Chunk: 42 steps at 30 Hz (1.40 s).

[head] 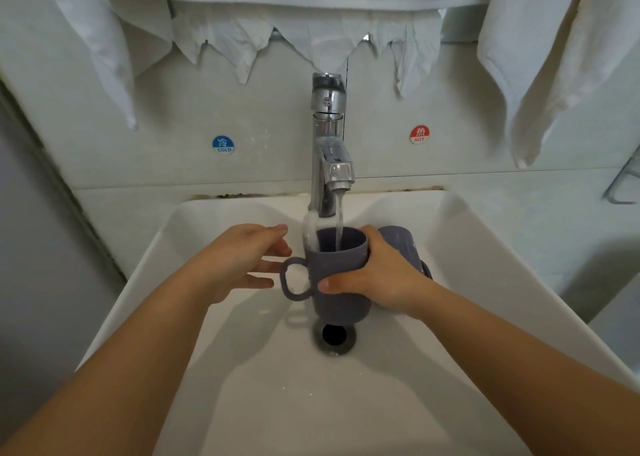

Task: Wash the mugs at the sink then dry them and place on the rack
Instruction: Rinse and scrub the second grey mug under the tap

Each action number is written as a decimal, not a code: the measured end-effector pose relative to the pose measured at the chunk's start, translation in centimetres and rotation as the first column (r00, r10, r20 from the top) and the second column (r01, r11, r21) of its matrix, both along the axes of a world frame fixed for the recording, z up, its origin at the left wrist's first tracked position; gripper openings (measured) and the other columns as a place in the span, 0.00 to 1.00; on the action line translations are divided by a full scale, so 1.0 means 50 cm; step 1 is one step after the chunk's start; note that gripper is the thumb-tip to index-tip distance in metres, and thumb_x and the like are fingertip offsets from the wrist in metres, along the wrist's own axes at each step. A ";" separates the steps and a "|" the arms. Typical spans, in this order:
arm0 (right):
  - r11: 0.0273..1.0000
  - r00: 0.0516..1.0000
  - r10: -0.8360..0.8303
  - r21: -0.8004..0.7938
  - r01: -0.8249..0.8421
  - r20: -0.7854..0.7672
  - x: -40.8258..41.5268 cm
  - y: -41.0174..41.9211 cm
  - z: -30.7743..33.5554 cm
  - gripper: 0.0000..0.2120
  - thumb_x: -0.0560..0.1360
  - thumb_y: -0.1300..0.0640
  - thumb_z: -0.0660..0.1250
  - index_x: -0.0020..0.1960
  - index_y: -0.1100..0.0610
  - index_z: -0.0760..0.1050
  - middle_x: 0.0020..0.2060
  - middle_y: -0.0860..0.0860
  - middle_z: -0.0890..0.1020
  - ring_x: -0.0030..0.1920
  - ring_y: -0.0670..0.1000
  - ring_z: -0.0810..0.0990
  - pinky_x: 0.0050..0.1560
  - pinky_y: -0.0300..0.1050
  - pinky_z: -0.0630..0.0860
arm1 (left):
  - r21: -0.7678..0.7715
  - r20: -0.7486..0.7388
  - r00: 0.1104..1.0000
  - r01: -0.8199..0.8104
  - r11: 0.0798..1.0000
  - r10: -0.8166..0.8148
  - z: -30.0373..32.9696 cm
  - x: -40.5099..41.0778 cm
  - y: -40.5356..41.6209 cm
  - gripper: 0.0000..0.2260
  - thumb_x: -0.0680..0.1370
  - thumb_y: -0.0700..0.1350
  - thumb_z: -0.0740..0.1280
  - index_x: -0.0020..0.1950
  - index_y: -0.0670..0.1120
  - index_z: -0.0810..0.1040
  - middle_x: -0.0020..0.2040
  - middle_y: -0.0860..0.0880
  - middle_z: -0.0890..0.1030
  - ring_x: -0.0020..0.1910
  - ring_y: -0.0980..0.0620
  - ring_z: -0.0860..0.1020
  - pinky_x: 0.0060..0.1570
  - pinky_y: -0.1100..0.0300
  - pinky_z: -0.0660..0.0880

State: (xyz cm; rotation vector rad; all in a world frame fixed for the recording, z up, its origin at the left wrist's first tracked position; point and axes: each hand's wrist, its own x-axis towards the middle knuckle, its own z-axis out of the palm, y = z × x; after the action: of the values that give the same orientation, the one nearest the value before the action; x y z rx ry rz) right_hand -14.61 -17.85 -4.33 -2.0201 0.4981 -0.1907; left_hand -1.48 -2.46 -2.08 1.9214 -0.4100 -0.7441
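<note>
A grey-purple mug stands upright under the chrome tap, and running water falls into it. My right hand grips the mug's body from the right, thumb across its front. The mug's handle points left. My left hand is just left of that handle with fingers straight, holding nothing. A second mug of the same colour sits behind my right hand, partly hidden. All of this is inside the white sink.
The drain lies directly below the held mug. White towels and cloths hang along the wall above the tap. Cold and hot stickers flank the tap. A metal rail shows at the right edge.
</note>
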 end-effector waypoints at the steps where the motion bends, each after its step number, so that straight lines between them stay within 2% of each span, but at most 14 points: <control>1: 0.998 1.000 -0.010 -0.058 0.009 -0.023 -0.001 -0.002 -0.001 0.34 0.60 0.47 0.80 0.60 0.50 0.69 0.49 0.45 0.78 0.49 0.46 0.78 0.40 0.38 0.76 | -0.008 0.004 0.999 0.050 0.999 -0.050 0.001 -0.003 0.001 0.16 0.78 0.57 0.65 0.54 0.45 0.78 0.53 0.48 0.83 0.51 0.47 0.82 0.54 0.49 0.79; 5: 0.997 0.998 0.021 -0.075 -0.025 -0.055 0.004 0.010 -0.007 0.31 0.61 0.45 0.80 0.59 0.51 0.70 0.48 0.44 0.78 0.48 0.42 0.77 0.39 0.36 0.73 | 0.018 0.044 0.960 0.277 0.961 -0.278 0.010 -0.025 0.003 0.26 0.63 0.62 0.69 0.56 0.50 0.78 0.52 0.52 0.83 0.52 0.51 0.82 0.56 0.52 0.78; 8: 0.999 1.000 -0.011 -0.037 0.011 0.005 0.007 0.022 -0.007 0.35 0.62 0.43 0.78 0.63 0.50 0.67 0.50 0.42 0.77 0.47 0.39 0.76 0.39 0.33 0.72 | 0.060 0.046 0.933 0.355 0.933 -0.358 0.002 -0.035 -0.003 0.27 0.61 0.60 0.71 0.57 0.51 0.77 0.51 0.51 0.84 0.51 0.52 0.83 0.56 0.51 0.78; 11: 0.999 0.999 0.028 -0.022 -0.028 -0.038 0.004 0.024 -0.004 0.35 0.64 0.43 0.77 0.64 0.51 0.66 0.50 0.41 0.76 0.47 0.39 0.76 0.40 0.32 0.72 | -0.003 0.015 0.942 0.336 0.942 -0.336 -0.015 -0.029 -0.006 0.30 0.61 0.59 0.73 0.60 0.49 0.76 0.52 0.50 0.84 0.50 0.51 0.83 0.53 0.51 0.80; 15: 0.962 0.991 0.110 0.261 -0.086 -0.082 0.006 -0.001 -0.006 0.35 0.64 0.47 0.77 0.67 0.53 0.67 0.55 0.48 0.80 0.53 0.49 0.81 0.55 0.46 0.79 | -0.095 -0.083 0.949 0.295 0.951 -0.303 -0.028 -0.023 -0.006 0.31 0.66 0.60 0.74 0.63 0.45 0.75 0.54 0.45 0.84 0.49 0.45 0.83 0.52 0.50 0.78; 18: 0.915 0.984 0.146 0.391 -0.094 -0.104 0.009 -0.014 -0.014 0.31 0.66 0.50 0.77 0.65 0.53 0.69 0.55 0.51 0.82 0.54 0.52 0.82 0.57 0.51 0.79 | -0.081 -0.090 0.959 0.262 0.962 -0.269 -0.032 -0.028 -0.011 0.35 0.62 0.62 0.72 0.64 0.46 0.73 0.54 0.44 0.83 0.47 0.45 0.83 0.49 0.51 0.79; 20: 0.937 0.979 0.161 0.331 -0.113 -0.122 0.013 -0.022 -0.020 0.29 0.67 0.51 0.76 0.64 0.54 0.70 0.55 0.50 0.82 0.55 0.51 0.81 0.59 0.51 0.78 | -0.060 -0.077 0.971 0.221 0.973 -0.225 -0.033 -0.032 -0.016 0.36 0.61 0.60 0.73 0.65 0.48 0.70 0.52 0.45 0.83 0.44 0.47 0.83 0.48 0.52 0.79; 23: 0.962 0.972 0.182 0.230 -0.145 -0.151 0.014 -0.036 -0.016 0.33 0.65 0.49 0.78 0.66 0.53 0.70 0.58 0.49 0.80 0.58 0.50 0.79 0.62 0.48 0.76 | -0.041 -0.019 0.990 0.142 0.989 -0.143 -0.036 -0.039 -0.024 0.37 0.62 0.56 0.77 0.67 0.53 0.66 0.52 0.45 0.83 0.48 0.47 0.83 0.51 0.51 0.80; 26: 0.970 0.966 0.201 0.172 -0.173 -0.165 0.011 -0.051 -0.010 0.33 0.65 0.53 0.78 0.66 0.52 0.68 0.58 0.48 0.78 0.57 0.48 0.77 0.56 0.43 0.77 | -0.075 0.051 0.992 0.120 0.990 -0.116 -0.040 -0.056 -0.034 0.46 0.55 0.56 0.78 0.70 0.53 0.63 0.56 0.46 0.81 0.52 0.48 0.81 0.47 0.55 0.79; 32: 0.980 0.977 0.200 0.024 -0.199 -0.077 0.008 -0.036 -0.016 0.37 0.62 0.55 0.80 0.66 0.49 0.65 0.55 0.44 0.78 0.55 0.46 0.78 0.52 0.41 0.79 | -0.080 0.192 0.969 0.174 0.982 -0.156 -0.040 -0.062 -0.036 0.43 0.63 0.46 0.81 0.71 0.57 0.60 0.60 0.48 0.80 0.53 0.48 0.81 0.43 0.58 0.80; 34: 0.987 0.987 0.158 0.042 -0.158 -0.016 0.007 -0.025 -0.018 0.35 0.62 0.54 0.80 0.64 0.50 0.67 0.52 0.43 0.79 0.52 0.44 0.79 0.47 0.37 0.79 | -0.073 0.188 0.965 0.200 0.977 -0.183 -0.031 -0.051 -0.029 0.45 0.61 0.48 0.80 0.72 0.56 0.60 0.60 0.47 0.80 0.54 0.48 0.81 0.48 0.57 0.80; 36: 0.993 0.993 0.117 0.017 -0.116 -0.003 0.006 -0.027 -0.018 0.33 0.61 0.51 0.81 0.61 0.50 0.69 0.49 0.44 0.80 0.50 0.45 0.80 0.45 0.39 0.80 | -0.071 0.179 0.962 0.222 0.972 -0.207 -0.020 -0.044 -0.022 0.45 0.58 0.54 0.77 0.72 0.55 0.62 0.59 0.48 0.81 0.55 0.50 0.80 0.53 0.56 0.78; 39: 0.988 0.987 0.124 -0.083 -0.133 -0.106 0.002 -0.033 -0.017 0.34 0.57 0.47 0.81 0.57 0.50 0.69 0.48 0.45 0.79 0.50 0.47 0.79 0.47 0.45 0.80 | -0.054 0.219 0.968 0.139 0.989 -0.125 -0.012 -0.031 -0.015 0.40 0.58 0.66 0.69 0.67 0.54 0.68 0.59 0.51 0.80 0.55 0.53 0.79 0.60 0.52 0.74; 42: 0.980 0.974 0.175 -0.072 -0.187 -0.142 0.005 -0.020 -0.026 0.34 0.59 0.49 0.81 0.59 0.50 0.68 0.50 0.46 0.79 0.51 0.47 0.78 0.49 0.45 0.80 | -0.030 0.206 0.978 0.040 0.999 -0.033 -0.017 -0.016 -0.014 0.29 0.71 0.68 0.60 0.65 0.51 0.73 0.59 0.52 0.80 0.52 0.54 0.79 0.57 0.53 0.73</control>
State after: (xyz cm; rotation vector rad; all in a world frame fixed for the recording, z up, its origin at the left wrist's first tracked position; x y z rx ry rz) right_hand -14.37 -18.83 -5.61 -2.1585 0.3924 0.0374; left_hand -2.29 -3.16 -2.92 1.9705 -0.5830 -0.5595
